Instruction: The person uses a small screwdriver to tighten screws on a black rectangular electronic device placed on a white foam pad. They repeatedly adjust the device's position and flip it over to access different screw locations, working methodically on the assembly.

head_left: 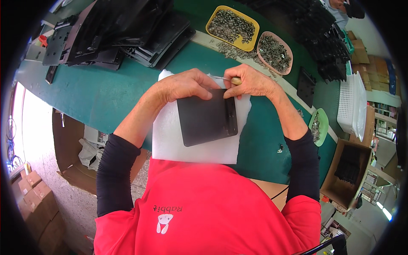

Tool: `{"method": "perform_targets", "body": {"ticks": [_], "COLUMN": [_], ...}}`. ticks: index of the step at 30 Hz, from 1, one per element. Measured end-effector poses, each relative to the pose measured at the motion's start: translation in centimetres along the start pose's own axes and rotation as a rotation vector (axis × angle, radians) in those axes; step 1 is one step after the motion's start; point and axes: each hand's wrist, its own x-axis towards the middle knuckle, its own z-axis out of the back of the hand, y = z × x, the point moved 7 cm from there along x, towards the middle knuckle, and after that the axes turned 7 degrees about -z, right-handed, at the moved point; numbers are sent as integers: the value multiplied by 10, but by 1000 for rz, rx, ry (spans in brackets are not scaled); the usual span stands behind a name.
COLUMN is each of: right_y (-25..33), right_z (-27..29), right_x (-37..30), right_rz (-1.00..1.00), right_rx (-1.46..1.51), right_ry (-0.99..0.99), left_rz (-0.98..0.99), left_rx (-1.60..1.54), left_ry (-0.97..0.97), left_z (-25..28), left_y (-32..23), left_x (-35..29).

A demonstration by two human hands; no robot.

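Observation:
A flat black rectangular panel (206,121) with rounded corners and a raised strip along its right side lies on a white foam sheet (168,138) in front of me. My left hand (187,86) closes on the panel's far left edge, thumb on top of it. At the far right corner, my right hand (251,83) is closed round a small tool with a wooden handle (236,80) and a thin metal shaft pointing left toward my left fingers. The shaft's tip is hard to make out. My right thumb touches the panel's edge.
Small metal parts fill a yellow tray (256,32), a pink tray (290,55) and a green tray (325,123); some lie loose between. Black panels (157,40) are stacked at far left, more black parts (306,34) far right. A white basket (352,104) stands right.

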Motion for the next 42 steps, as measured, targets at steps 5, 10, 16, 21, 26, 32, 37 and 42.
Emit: {"method": "perform_targets", "body": {"ticks": [5,10,16,21,26,32,37,42], "right_y": [3,8,4,15,34,37,39,12], "right_z": [1,2,-7,-20,-23,-29,-27,-4], "right_x": [2,-8,-31,-41,-42,-41,-39,-23], "right_rz": [-58,82,456,459,401,334,338,343], "right_rx": [-78,-52,-217,-453,-718,-847,-796,-277], "right_ry": [-4,-124,-476,-551,-441,-400,-383,-323], "left_rz": [-24,-24,88,79,64,105,80,35], "left_rx": [37,-64,-111,-127,-127,-106,-113,-110], "left_ry": [1,-78,-63,-39,-39,-29,-15,-28], "left_z": [-1,1,2,2,4,2,2,2], "left_y": [3,9,13,16,16,9,9,11], "left_x": [0,-4,1,2,3,2,2,3]}}
